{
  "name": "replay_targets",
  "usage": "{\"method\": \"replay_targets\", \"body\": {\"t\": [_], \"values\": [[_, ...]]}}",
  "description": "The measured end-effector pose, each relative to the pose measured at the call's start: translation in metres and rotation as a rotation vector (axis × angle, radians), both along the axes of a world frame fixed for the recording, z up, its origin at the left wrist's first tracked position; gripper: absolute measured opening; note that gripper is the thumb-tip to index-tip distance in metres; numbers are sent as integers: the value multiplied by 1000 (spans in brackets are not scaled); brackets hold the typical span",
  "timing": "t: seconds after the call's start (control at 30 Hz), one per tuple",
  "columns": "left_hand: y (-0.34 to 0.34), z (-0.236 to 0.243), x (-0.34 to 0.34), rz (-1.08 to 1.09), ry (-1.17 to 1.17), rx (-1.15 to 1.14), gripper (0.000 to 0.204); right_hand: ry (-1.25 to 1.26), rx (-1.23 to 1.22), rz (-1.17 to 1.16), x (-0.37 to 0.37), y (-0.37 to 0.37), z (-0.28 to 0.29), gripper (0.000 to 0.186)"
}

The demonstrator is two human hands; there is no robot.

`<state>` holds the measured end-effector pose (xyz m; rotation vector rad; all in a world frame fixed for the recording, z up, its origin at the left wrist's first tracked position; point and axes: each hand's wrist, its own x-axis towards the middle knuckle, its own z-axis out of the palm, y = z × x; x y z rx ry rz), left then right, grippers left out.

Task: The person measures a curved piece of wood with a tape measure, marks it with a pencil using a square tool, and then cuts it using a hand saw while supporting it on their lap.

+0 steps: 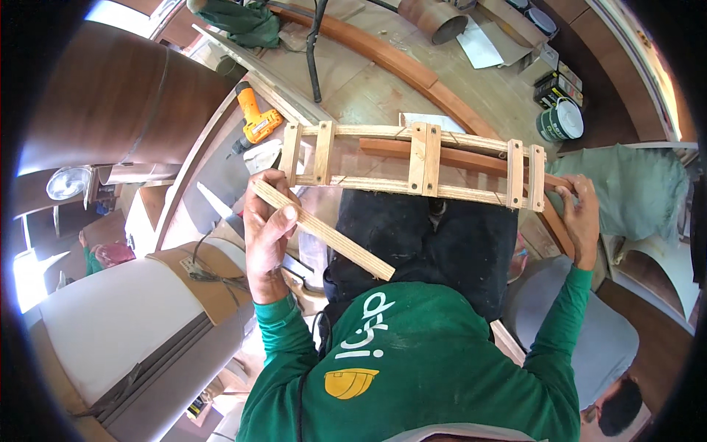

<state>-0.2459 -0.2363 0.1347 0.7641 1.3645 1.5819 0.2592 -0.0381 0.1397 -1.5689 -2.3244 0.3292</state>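
My left hand [266, 225] is closed on a short pale wooden strip [331, 236], the thumb pressed over it, and the strip slants down to the right above my lap. Just beyond that hand is a ladder-like wooden frame [425, 158], made of two long rails with several short crosspieces fixed by dark screws or nails. A reddish-brown wooden strip [471, 161] runs lengthwise through the frame. Its right end reaches my right hand [579, 214], whose fingers and thumb pinch it just past the frame's end. Whether my left fingers also touch the frame is hidden.
An orange cordless drill [258, 118] lies at the upper left, near a handsaw [215, 200]. A curved reddish wooden piece [383, 51] crosses the floor. At right stand a bucket [561, 120] and a green plastic-covered bundle [637, 190]. Another person's head [618, 407] shows lower right.
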Motion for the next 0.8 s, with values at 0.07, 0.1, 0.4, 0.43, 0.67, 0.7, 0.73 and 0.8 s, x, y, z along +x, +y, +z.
{"method": "replay_targets", "body": {"t": [0.07, 0.1, 0.4, 0.43, 0.67, 0.7, 0.73, 0.8], "values": [[1, 0, 4, 22, -4, -5, 72, 6, 35, 5, 3, -1, -4, 22], [2, 1, 7, 43, -23, -9, 71, 9, 52, 7, 4, 0, -5, 23], [23, 6, 63, 114, -205, -21, 59, -189, 210, 39, -1, -5, 2, 46], [26, 7, 70, 96, -185, -33, 58, -191, 209, 22, -2, -6, 1, 51], [36, 4, 115, -47, -156, -22, 55, -150, 321, -118, -13, -18, 6, 58], [37, 1, 121, -96, -154, -23, 56, -113, 298, -131, -10, -18, 4, 57], [37, 0, 125, -146, -149, -26, 56, -74, 274, -145, -7, -18, 0, 57], [39, 2, 129, -198, -121, -52, 56, 2, 126, -211, -7, -19, -4, 56]]}}
